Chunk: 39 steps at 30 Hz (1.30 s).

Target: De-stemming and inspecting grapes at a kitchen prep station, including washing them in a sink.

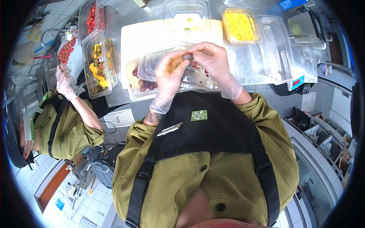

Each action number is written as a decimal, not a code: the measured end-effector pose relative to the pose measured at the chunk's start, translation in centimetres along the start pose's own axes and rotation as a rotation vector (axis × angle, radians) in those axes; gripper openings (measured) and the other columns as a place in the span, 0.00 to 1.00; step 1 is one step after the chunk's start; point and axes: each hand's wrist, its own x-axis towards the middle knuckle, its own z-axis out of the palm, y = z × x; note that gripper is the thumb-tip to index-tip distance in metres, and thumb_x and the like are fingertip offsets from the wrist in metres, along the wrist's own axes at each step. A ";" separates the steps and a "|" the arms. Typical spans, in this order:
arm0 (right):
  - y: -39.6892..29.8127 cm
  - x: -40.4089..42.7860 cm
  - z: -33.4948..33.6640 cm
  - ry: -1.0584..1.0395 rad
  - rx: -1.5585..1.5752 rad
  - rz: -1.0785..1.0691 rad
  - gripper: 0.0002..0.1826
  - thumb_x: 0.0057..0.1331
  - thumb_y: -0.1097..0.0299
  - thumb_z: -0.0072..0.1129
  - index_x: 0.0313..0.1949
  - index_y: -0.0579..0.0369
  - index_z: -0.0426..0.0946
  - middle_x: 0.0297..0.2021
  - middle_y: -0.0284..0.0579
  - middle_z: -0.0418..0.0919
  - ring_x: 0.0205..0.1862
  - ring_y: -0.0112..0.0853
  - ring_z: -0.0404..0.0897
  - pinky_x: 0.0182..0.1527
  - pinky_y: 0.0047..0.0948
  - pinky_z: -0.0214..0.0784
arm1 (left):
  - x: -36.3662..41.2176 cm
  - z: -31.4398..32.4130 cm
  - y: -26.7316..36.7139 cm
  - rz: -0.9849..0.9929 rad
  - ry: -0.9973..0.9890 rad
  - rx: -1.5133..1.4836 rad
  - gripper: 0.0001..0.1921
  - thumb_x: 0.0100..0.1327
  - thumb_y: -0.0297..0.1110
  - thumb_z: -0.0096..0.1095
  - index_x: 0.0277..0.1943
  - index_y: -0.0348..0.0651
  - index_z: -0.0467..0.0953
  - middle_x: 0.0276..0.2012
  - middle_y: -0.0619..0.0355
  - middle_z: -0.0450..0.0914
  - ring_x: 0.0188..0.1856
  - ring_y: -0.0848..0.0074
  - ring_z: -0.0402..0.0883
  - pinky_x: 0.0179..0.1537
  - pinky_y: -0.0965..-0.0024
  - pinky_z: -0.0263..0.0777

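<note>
My left hand [170, 69], in a clear glove, holds a dark red grape [187, 57] between thumb and fingers. My right hand [212, 61], gloved too, meets it there, its fingertips at the fruit's upper right; whether they also grip it cannot be told. Below both hands lies a clear plastic tray [146, 67] with dark red bits towards its right part. Under its left side, whole red grapes [146, 85] show in another clear container. A white cutting board [134, 35] lies beneath and beyond these containers.
Behind the board stands a clear container with green pieces [186, 24]; diced yellow fruit [240, 25] fills one at its right. Trimmings [99, 67] and strawberries [91, 18] are in tubs at left. A gloved co-worker [64, 82] stands left. A digital scale [297, 82] sits right, by an elongated clear tub [278, 48].
</note>
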 end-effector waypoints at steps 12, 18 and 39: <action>-1.8 -0.2 -0.4 0.004 -0.429 0.194 0.07 0.58 0.74 0.62 0.36 0.62 0.81 0.29 0.38 0.82 0.30 0.20 0.78 0.34 0.18 0.71 | 0.5 -0.9 0.0 0.223 -0.060 0.526 0.15 0.50 0.16 0.68 0.42 0.39 0.78 0.40 0.55 0.81 0.41 0.73 0.82 0.42 0.73 0.75; -0.8 0.3 -1.4 -0.055 -0.129 0.219 0.05 0.57 0.75 0.63 0.33 0.63 0.78 0.29 0.37 0.82 0.29 0.19 0.77 0.32 0.17 0.70 | 0.7 -0.7 0.8 0.340 -0.166 0.579 0.14 0.52 0.17 0.66 0.43 0.37 0.78 0.40 0.54 0.81 0.41 0.72 0.82 0.43 0.73 0.75; -0.7 0.3 -1.4 0.075 0.252 0.277 0.09 0.59 0.77 0.60 0.41 0.59 0.79 0.35 0.38 0.81 0.38 0.24 0.79 0.45 0.21 0.70 | -0.1 -1.1 0.8 -0.410 -0.028 -0.601 0.12 0.64 0.22 0.55 0.51 0.33 0.73 0.47 0.51 0.77 0.47 0.72 0.78 0.51 0.74 0.72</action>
